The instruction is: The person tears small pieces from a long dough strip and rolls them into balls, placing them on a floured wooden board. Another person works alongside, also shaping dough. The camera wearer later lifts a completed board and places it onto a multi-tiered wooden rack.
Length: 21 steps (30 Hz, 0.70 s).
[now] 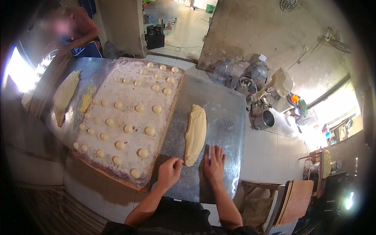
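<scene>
A long, pale yellow log of dough [195, 135] lies lengthwise on the metal tabletop [223, 117] in front of me. Just left of its near end is my left hand [170, 173], its fingers curled closed and their tips pointing at the dough. Whatever those fingers may hold is hidden. My right hand [215, 164] rests flat on the metal with fingers stretched out, to the right of the dough's near end and apart from it. To the left, a floured board [133, 94] carries several small round dough balls [120, 145] in loose rows.
Beyond the board lie a flat dough strip [66, 96] and a yellow scrap [87, 98]. A person [80, 29] bends at the table's far left corner. Metal pots [264, 120] and a clear water bottle [222, 71] stand right of the table. A wooden stool [256, 192] is near my right.
</scene>
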Available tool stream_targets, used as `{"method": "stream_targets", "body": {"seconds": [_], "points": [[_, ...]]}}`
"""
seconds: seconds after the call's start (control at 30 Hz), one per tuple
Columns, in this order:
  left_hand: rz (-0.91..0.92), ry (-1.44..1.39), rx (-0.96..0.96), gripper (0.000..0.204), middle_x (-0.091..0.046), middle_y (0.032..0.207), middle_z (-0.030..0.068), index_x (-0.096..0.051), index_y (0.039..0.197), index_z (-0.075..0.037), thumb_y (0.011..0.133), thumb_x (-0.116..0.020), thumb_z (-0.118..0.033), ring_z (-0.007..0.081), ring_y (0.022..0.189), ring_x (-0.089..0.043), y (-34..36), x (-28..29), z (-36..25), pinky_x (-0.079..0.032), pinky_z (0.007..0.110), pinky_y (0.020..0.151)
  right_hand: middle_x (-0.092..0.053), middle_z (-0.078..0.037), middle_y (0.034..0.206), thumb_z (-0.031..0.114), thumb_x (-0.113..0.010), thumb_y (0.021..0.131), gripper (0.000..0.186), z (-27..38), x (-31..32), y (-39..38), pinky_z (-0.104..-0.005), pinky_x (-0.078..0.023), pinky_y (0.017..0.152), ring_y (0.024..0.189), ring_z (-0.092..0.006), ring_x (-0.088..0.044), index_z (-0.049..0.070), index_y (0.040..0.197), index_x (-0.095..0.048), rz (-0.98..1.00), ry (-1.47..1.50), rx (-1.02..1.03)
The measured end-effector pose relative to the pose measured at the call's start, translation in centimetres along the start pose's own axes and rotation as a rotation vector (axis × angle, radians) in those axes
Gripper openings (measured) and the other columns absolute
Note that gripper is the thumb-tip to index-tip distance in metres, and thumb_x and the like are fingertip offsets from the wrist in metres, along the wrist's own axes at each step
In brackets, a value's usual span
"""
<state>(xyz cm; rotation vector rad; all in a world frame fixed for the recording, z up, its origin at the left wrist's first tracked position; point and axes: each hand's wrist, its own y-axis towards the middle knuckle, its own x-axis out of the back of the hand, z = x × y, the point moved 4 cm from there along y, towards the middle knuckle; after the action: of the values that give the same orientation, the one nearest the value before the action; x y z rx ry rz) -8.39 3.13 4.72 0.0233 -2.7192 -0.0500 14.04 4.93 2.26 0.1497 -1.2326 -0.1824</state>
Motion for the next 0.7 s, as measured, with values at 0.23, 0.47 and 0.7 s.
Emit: {"method": "stream_targets", "body": {"seconds": [0.23, 0.47, 0.7], "points": [[0.159, 0.507, 0.12, 0.048, -0.069, 0.103, 0.0211, -0.058, 0.132, -0.007, 0.098, -0.068, -0.04, 0.035, 0.09, -0.073, 1.0, -1.6, -0.3, -0.059, 0.048, 0.069, -0.074, -0.024, 0.105, 0.043, -0.065, 0.097, 0.054, 2.4, 7.4, -4.1, -0.0517, -0.055, 0.089, 0.1, -0.0439, -0.071, 0.005, 0.135, -0.059, 0.291, 0.115, -0.635], [0.009, 0.665, -0.207, 0.026, -0.064, 0.09, 0.0135, -0.058, 0.122, -0.008, 0.098, -0.058, -0.018, 0.0258, 0.069, -0.071, 2.6, -8.5, 1.3, -0.058, 0.039, 0.051, -0.06, -0.016, 0.068, 0.015, -0.07, 0.092, 0.015, 12.7, 4.8, 10.8, -0.0421, -0.05, 0.058, 0.058, -0.0343, -0.06, 0.006, 0.086, -0.06, -0.097, 0.283, 0.207], [0.128, 0.342, -0.306, 0.021, -0.065, 0.082, 0.0136, -0.059, 0.114, -0.006, 0.096, -0.059, -0.018, 0.0251, 0.068, -0.07, 1.5, -9.5, 2.5, -0.055, 0.04, 0.051, -0.076, -0.014, 0.114, 0.017, -0.07, 0.097, 0.017, 43.8, 2.6, 33.7, -0.0403, -0.059, 0.077, 0.094, -0.0306, -0.075, 0.007, 0.11, -0.076, -0.576, 0.89, 0.883]]}}
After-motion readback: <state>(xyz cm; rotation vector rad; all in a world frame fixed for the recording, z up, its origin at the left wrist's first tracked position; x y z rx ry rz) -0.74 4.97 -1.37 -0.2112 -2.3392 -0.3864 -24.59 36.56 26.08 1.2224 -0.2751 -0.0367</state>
